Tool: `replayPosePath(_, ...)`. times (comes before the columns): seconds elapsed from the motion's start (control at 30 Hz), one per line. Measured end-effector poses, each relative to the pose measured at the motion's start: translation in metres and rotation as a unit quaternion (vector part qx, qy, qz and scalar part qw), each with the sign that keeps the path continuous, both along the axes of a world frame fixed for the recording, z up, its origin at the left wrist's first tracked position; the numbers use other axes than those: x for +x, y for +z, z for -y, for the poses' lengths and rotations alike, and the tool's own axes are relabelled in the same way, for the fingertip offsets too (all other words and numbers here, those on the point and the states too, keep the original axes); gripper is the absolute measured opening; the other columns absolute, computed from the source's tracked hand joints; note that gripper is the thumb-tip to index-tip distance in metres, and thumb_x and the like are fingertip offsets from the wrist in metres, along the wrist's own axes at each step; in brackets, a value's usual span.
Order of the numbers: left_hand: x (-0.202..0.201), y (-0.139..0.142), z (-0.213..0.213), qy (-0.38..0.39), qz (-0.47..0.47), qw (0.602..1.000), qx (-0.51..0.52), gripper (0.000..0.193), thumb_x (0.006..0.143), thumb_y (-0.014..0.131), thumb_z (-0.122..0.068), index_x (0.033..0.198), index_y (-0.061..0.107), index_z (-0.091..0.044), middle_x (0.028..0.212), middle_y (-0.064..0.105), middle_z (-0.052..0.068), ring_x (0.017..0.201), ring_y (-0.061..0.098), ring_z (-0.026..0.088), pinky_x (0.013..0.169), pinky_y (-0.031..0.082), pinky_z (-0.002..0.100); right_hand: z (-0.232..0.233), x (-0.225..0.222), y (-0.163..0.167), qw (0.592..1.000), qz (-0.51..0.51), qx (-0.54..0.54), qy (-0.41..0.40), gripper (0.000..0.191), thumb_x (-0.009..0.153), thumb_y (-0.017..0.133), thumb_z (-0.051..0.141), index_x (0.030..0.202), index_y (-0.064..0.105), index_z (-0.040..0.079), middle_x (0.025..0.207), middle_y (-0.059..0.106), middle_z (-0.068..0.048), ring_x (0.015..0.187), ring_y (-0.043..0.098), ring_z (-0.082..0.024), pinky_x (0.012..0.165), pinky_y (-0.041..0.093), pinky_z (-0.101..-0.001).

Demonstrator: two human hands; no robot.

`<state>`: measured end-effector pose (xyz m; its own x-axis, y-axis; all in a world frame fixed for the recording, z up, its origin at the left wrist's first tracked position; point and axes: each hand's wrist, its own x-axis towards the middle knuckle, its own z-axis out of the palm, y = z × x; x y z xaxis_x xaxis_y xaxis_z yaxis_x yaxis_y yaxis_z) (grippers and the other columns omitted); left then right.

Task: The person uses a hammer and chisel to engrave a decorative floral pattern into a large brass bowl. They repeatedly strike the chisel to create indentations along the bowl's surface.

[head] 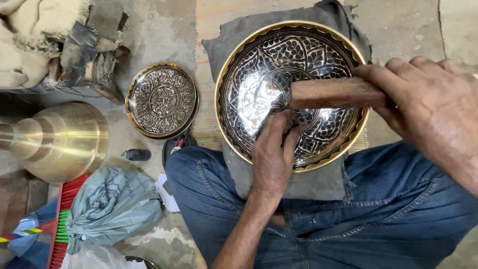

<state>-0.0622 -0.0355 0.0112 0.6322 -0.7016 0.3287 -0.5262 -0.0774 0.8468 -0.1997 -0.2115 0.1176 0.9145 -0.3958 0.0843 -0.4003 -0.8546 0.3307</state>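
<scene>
A large brass bowl [264,65] with black and silver floral engraving rests on a grey cloth [308,182] over my lap. My right hand [428,99] grips a wooden mallet [333,93] laid across the bowl, its head end near the bowl's centre. My left hand [274,154] reaches up from below with fingers pinched together at the centre, seemingly on a small tool whose tip is hidden under the mallet.
A smaller engraved brass plate [162,99] lies on the floor to the left. A plain brass vessel [62,139] lies further left, with rags [45,45] above it. A small dark bottle [135,155], a grey plastic bag [112,204] and a brush [64,224] lie at lower left.
</scene>
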Motion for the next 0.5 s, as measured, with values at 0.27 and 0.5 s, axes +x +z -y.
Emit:
replayPosePath(0.27, 0.003, -0.003, 0.001, -0.014, -0.027, 0.999, 0.014, 0.026, 0.102, 0.065, -0.006, 0.127, 0.058, -0.005, 0.109, 0.071, 0.01, 0.1, 0.077, 0.021, 0.079, 0.069, 0.03, -0.002, 0.007, 0.008, 0.997, 0.022, -0.076, 0.013, 0.041, 0.084, 0.073, 0.036, 0.122, 0.07, 0.022, 0.1, 0.075, 0.004, 0.095, 0.073, -0.015, 0.093, 0.055, -0.0369)
replayPosePath(0.5, 0.001, -0.002, -0.001, -0.012, -0.03, 0.999, -0.013, 0.025, 0.101, 0.067, -0.005, 0.125, 0.059, -0.006, 0.111, 0.071, 0.01, 0.105, 0.077, 0.021, 0.082, 0.07, 0.03, 0.002, 0.006, 0.013, 0.97, 0.134, 0.189, -0.069, 0.035, 0.09, 0.077, 0.022, 0.12, 0.065, 0.007, 0.092, 0.069, -0.013, 0.085, 0.07, -0.027, 0.077, 0.055, -0.0388)
